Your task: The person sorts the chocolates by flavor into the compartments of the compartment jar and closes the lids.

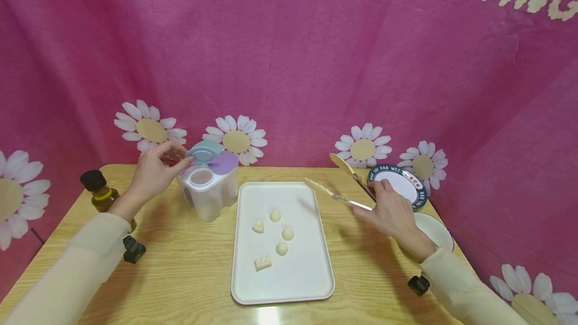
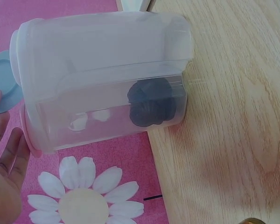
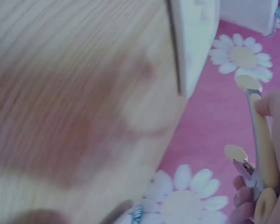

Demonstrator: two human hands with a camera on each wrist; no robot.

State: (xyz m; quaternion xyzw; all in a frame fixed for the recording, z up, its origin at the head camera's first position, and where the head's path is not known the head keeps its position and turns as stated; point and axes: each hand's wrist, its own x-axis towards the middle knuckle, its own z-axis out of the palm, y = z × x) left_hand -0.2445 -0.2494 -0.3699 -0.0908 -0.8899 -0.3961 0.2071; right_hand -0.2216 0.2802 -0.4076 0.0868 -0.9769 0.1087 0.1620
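My left hand (image 1: 155, 172) is at the clear plastic container (image 1: 209, 207), its thumb and a finger pinching the raised light-blue flip lid (image 2: 7, 81). Under that lid a round opening (image 1: 201, 177) shows. Purple and green lids cover other parts of the container's top, and a pink one shows in the left wrist view. A dark lump (image 2: 152, 101) lies inside one compartment. Over the table's right side, my right hand (image 1: 390, 209) grips tongs (image 1: 340, 198) with yellowish tips spread apart. Nothing is between the tips.
A white tray (image 1: 282, 290) in the middle carries several small pale moulded pieces (image 1: 263, 263). Behind my left forearm stands a dark-capped bottle (image 1: 105, 197). At the right lie a blue-rimmed plate (image 1: 420, 197) and a white dish (image 1: 438, 229). A pink flowered cloth (image 1: 289, 64) hangs behind.
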